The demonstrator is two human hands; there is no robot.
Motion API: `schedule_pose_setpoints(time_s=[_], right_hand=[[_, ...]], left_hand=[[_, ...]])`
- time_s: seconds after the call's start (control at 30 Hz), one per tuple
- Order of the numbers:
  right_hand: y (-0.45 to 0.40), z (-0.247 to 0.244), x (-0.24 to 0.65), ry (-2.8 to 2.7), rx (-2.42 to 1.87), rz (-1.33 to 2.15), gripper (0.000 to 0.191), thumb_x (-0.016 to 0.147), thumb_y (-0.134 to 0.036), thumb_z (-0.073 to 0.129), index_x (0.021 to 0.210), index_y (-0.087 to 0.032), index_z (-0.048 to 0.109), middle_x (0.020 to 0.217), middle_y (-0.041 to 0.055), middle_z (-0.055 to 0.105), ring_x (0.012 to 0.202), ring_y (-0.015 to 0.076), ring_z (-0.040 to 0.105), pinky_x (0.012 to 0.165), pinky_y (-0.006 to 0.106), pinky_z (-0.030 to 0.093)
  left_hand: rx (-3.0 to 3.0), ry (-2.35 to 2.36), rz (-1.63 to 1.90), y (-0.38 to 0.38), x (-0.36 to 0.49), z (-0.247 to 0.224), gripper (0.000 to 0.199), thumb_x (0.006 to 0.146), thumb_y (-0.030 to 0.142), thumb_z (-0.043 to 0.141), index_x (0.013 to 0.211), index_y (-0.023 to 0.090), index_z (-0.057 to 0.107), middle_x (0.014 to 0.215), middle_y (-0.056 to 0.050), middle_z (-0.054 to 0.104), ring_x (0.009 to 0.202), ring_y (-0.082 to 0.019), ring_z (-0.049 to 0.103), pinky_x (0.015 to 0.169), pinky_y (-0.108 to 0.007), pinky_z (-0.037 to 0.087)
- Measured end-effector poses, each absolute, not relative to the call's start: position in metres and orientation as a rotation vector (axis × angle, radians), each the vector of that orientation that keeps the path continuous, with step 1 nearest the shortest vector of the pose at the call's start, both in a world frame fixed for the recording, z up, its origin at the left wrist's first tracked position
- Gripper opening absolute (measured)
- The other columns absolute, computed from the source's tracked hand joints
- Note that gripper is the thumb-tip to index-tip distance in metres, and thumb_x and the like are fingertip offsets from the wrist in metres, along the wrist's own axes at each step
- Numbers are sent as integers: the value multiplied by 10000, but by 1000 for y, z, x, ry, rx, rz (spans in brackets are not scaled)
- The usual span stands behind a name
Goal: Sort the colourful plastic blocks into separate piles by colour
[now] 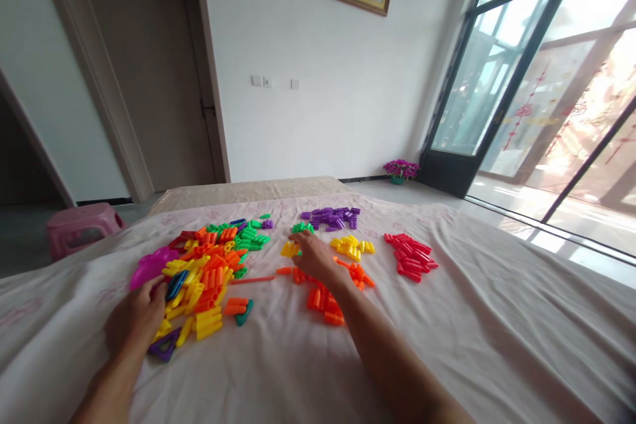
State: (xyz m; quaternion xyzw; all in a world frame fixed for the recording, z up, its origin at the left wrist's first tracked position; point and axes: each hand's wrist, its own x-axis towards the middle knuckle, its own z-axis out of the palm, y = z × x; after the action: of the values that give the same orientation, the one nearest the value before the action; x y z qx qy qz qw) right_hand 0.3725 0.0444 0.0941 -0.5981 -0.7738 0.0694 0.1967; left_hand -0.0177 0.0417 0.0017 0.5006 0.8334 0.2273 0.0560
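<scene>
While pieces (214, 278) litter creased cloth (477, 318), flowers (401, 168) stand beyond.

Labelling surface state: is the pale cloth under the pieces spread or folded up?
Spread, but not smooth: the cloth lies out beneath the coloured pieces, with wrinkles across its right side.

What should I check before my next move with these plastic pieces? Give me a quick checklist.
1. Red plastic tubes grouped apart: ok, they lie off to the right.
2. All purple plastic pieces in the far bunch: not ok, a purple triangular plastic frame lies near the left hand.
3. Multicoloured plastic pile down to one colour: not ok, yellow, orange and green mix there.
4. Left hand's grip on the dark blue plastic piece: cannot tell.
5. Right hand gripping the yellow plastic piece beside its fingers: cannot tell.
</scene>
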Motion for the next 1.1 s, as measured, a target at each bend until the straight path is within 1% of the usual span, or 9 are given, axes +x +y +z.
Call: schedule_pose_setpoints(time_s=[0.17, 0.4, 0.5, 0.6, 0.77, 0.87, 0.97, 1.03, 1.1], right_hand=[[64, 97, 436, -1873, -1975, 65, 555, 865, -80, 548, 1400, -206, 628, 1301, 136, 656, 1184, 261, 636, 944, 333, 482], [69, 90, 487, -1540, -2208, 7, 583, 895, -113, 511, 1467, -203, 579, 1335, 163, 643, 1181, 275, 655, 916, 322, 483], [69, 94, 486, -1514, -2199, -24, 548, 897, -135, 534, 1437, -187, 613, 1351, 169, 646, 1208, 288, 642, 949, 337, 484], [68, 100, 462, -1637, -2052, -26, 460, 926, -163, 540, 1366, -186, 672, 1332, 138, 681, 1238, 276, 627, 992, 341, 481], [45, 96, 381, -2162, -1616, 276, 346, 922, -137, 574, 1214, -202, 749, 1191, 83, 768, 1095, 221, 703, 949, 305, 511], [22, 80, 332, -2382, -1287, 390, 336, 954, -232, 642, 1280, -206, 722, 1250, 91, 756, 1155, 226, 692, 993, 307, 508], [5, 63, 299, -2487, -1092, 378, 440, 976, -398, 671, 1377, -218, 663, 1331, 108, 722, 1234, 252, 658, 1042, 338, 494], [0, 54, 287, -2540, -1072, 336, 411, 973, -431, 673, 1337, -240, 684, 1299, 93, 739, 1206, 257, 670, 1044, 350, 491], [-2, 48, 281, -2581, -1091, 305, 307, 980, -376, 659, 1252, -248, 723, 1207, 72, 774, 1134, 246, 699, 1033, 343, 491]], left_hand=[[1527, 2523, 693, 40, -16, 4, 678, 988, 574, 250, 1401, 235, 666, 1326, -148, 728, 1069, -353, 707, 851, -431, 516], [1539, 2515, 749, 40, -17, 2, 627, 984, 540, 303, 1369, 231, 691, 1296, -154, 745, 1057, -364, 706, 846, -445, 514], [1526, 2525, 758, 41, -18, 1, 615, 975, 543, 325, 1360, 244, 699, 1295, -151, 746, 1039, -361, 707, 841, -444, 520], [1528, 2511, 754, 40, -17, 2, 642, 985, 553, 297, 1387, 233, 682, 1319, -160, 733, 1081, -364, 698, 873, -446, 517], [1518, 2492, 770, 36, -11, 10, 642, 992, 537, 295, 1390, 210, 678, 1356, -178, 713, 1140, -381, 684, 914, -463, 512], [1502, 2503, 766, 35, -10, 12, 645, 992, 537, 289, 1391, 211, 677, 1353, -173, 716, 1149, -377, 685, 917, -456, 515], [1514, 2495, 767, 35, -11, 12, 638, 992, 534, 300, 1388, 206, 678, 1347, -169, 720, 1157, -372, 684, 925, -446, 513], [1527, 2490, 775, 35, -11, 11, 631, 992, 527, 308, 1384, 200, 681, 1333, -175, 726, 1161, -374, 682, 935, -450, 511], [1527, 2491, 782, 36, -11, 10, 628, 992, 521, 310, 1379, 196, 684, 1327, -184, 726, 1154, -381, 682, 929, -459, 515]])
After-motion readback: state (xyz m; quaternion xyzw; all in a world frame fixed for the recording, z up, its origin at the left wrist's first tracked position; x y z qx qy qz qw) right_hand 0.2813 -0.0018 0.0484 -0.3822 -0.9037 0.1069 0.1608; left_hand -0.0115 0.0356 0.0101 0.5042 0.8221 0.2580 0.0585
